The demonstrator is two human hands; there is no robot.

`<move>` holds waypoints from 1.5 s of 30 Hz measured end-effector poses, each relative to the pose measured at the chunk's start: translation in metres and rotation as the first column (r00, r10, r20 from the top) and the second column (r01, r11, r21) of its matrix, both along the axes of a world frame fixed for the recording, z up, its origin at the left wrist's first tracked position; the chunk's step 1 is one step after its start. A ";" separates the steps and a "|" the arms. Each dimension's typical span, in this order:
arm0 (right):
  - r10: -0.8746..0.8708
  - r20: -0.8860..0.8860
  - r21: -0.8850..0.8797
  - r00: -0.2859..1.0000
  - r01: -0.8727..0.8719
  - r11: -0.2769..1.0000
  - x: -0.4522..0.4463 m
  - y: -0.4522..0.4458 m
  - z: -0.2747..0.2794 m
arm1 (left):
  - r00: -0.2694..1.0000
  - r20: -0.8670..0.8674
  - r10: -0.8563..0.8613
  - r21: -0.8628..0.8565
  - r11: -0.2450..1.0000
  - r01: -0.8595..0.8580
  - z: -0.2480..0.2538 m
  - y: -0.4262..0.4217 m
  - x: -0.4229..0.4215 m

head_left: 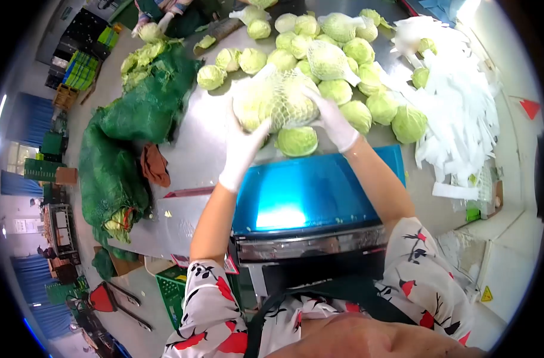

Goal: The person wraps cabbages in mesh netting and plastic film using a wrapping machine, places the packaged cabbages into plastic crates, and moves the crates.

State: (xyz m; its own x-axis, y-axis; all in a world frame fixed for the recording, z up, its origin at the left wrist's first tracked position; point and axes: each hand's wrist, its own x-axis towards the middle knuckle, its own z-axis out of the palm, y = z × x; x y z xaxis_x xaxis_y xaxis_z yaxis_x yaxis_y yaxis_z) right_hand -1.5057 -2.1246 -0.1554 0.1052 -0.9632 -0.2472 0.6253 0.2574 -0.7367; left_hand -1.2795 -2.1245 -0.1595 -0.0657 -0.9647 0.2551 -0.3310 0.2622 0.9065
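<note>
Between my two gloved hands is a large pale-green cabbage (275, 102) in a white foam net sleeve, above the metal table (185, 125). My left hand (243, 142) grips its left side, thumb in front. On the other side, my right hand (333, 121) closes around the right end. Just below the held cabbage sits a bare cabbage (297, 141), close to the edge of a shiny blue machine top (313, 188). Another netted cabbage (329, 59) lies behind my right hand, among several bare cabbages (360, 51).
A heap of white foam net sleeves (456, 101) covers the table's right side. Large green mesh sacks (114, 173) lie at the left, near a brown cloth (155, 165). At the far left, another person's gloved hands (155, 27) touch a cabbage. A green crate (170, 292) stands below.
</note>
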 end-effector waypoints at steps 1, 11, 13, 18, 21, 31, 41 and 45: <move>0.043 -0.138 0.025 0.989 -0.040 0.999 -0.010 0.024 0.010 | 0.999 -0.013 -0.034 0.031 0.999 0.034 0.012 0.037 0.002; 0.186 -0.920 0.238 0.345 0.115 0.964 -0.018 0.249 0.018 | 0.949 0.314 -0.026 0.178 0.984 -0.032 -0.009 0.247 -0.013; 0.159 -0.962 0.187 0.224 0.110 0.976 -0.015 0.261 0.011 | 0.913 0.405 0.042 -0.001 0.999 -0.046 -0.017 0.243 -0.011; -0.239 -0.951 -0.188 0.197 0.246 0.951 -0.033 0.304 0.010 | 0.868 0.494 0.052 -0.049 0.998 -0.032 0.002 0.261 0.029; -0.222 -0.847 -0.338 -0.483 0.166 0.927 -0.052 0.347 -0.022 | 0.651 0.739 0.171 -0.069 0.981 -0.179 -0.003 0.291 0.075; -0.146 -0.818 -0.088 0.557 0.129 0.988 -0.059 0.364 -0.005 | 0.974 0.093 -0.206 0.258 0.950 0.176 -0.023 0.307 0.065; -0.075 -0.811 -0.220 0.580 -0.183 0.958 -0.125 0.324 0.092 | 0.871 0.261 -0.417 0.108 0.909 0.403 0.091 0.249 0.075; -0.249 -0.968 -0.214 0.037 -0.644 0.734 -0.095 0.234 0.021 | 0.729 0.537 -0.424 0.072 0.884 0.461 0.012 0.185 0.038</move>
State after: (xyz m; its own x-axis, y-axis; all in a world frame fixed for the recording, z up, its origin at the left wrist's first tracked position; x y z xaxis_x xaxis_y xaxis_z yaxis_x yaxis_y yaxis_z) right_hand -1.6012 -1.8909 -0.1347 0.4355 -0.8897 0.1371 -0.7056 -0.4319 -0.5619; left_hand -1.2414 -1.9392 -0.1479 -0.6217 -0.7755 0.1097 -0.5784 0.5491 0.6033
